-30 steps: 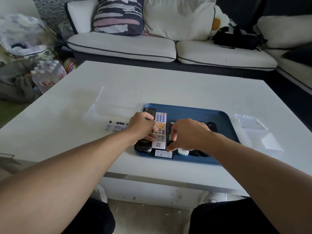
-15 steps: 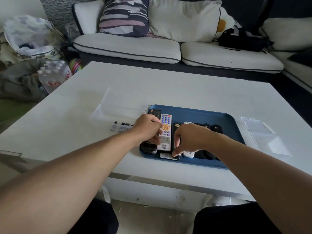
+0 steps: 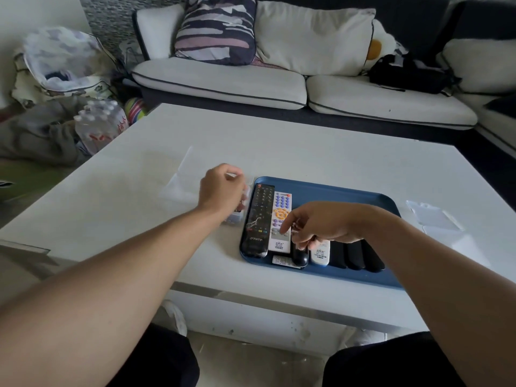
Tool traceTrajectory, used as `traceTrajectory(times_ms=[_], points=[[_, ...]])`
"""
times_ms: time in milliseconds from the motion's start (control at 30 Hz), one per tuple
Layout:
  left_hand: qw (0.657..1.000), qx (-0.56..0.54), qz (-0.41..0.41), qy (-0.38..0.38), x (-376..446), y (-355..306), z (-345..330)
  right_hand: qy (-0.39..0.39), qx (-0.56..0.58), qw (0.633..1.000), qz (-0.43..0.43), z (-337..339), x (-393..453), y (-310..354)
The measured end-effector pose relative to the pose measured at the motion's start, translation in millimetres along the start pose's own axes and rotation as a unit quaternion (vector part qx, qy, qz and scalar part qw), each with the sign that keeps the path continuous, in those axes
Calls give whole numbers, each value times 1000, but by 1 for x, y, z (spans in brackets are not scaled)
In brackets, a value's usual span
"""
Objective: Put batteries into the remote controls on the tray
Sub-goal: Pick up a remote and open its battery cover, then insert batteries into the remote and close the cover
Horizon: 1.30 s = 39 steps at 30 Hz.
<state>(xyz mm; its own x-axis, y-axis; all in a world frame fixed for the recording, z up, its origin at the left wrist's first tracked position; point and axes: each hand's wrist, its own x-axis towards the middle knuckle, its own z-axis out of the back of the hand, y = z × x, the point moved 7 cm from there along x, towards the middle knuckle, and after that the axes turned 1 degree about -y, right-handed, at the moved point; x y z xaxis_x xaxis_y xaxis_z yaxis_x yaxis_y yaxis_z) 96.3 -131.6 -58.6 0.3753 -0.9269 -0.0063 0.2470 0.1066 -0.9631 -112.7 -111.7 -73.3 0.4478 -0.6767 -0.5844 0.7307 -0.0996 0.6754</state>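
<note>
A blue tray [image 3: 335, 195] lies on the white table with several remotes side by side in it. At its left are a long black remote [image 3: 259, 219] and a white remote with coloured buttons [image 3: 280, 216]. A short black remote [image 3: 300, 256], a small white remote [image 3: 321, 254] and more black remotes [image 3: 354, 256] follow. My left hand [image 3: 222, 191] is off the tray's left edge, fingers curled down over the loose batteries [image 3: 237, 217]; what it holds is hidden. My right hand [image 3: 321, 224] hovers over the middle remotes, fingers loosely bent, index tip near the white remote.
Clear plastic packaging [image 3: 181, 185] lies left of the batteries, and more clear pieces [image 3: 432, 216] lie right of the tray. A sofa with cushions [image 3: 223, 79] stands behind the table. A pack of water bottles [image 3: 97, 127] and bags sit on the floor at left.
My left hand left the tray and moved left and away to the batteries. My right hand lifted off the remote it was pressing and loosened. The camera moved closer.
</note>
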Motion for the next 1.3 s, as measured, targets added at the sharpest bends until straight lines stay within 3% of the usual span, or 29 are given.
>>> traceTrajectory(times_ms=[100,167,267,400,500,600,700,800,967,1067,1133,1300], points=[[980,156,-69,-100,15,4,38,3,69,997,32,-2,6,11],[954,268,-75,-114,24,15,53,-3,91,995,51,-4,9,18],[893,439,-53,-79,32,32,60,-5,102,992,72,-5,10,24],[851,525,5,5,34,55,57,-37,103,990,89,0,13,23],[844,534,31,39,35,64,52,-84,62,990,97,8,16,20],[847,532,15,0,33,54,50,-133,4,986,105,20,14,15],[862,497,-66,-69,28,31,41,-189,39,975,107,38,5,4],[887,421,-173,-73,19,6,10,-268,46,956,105,63,-14,-16],[904,307,-297,9,-15,-34,-65,-375,43,925,51,103,-47,-72],[912,267,-288,116,-44,-45,-122,-435,36,899,21,131,-66,-112],[898,278,-275,202,-61,-49,-164,-484,14,875,-3,147,-81,-136],[870,246,-283,320,-101,-58,-252,-567,-44,820,-67,174,-123,-180]])
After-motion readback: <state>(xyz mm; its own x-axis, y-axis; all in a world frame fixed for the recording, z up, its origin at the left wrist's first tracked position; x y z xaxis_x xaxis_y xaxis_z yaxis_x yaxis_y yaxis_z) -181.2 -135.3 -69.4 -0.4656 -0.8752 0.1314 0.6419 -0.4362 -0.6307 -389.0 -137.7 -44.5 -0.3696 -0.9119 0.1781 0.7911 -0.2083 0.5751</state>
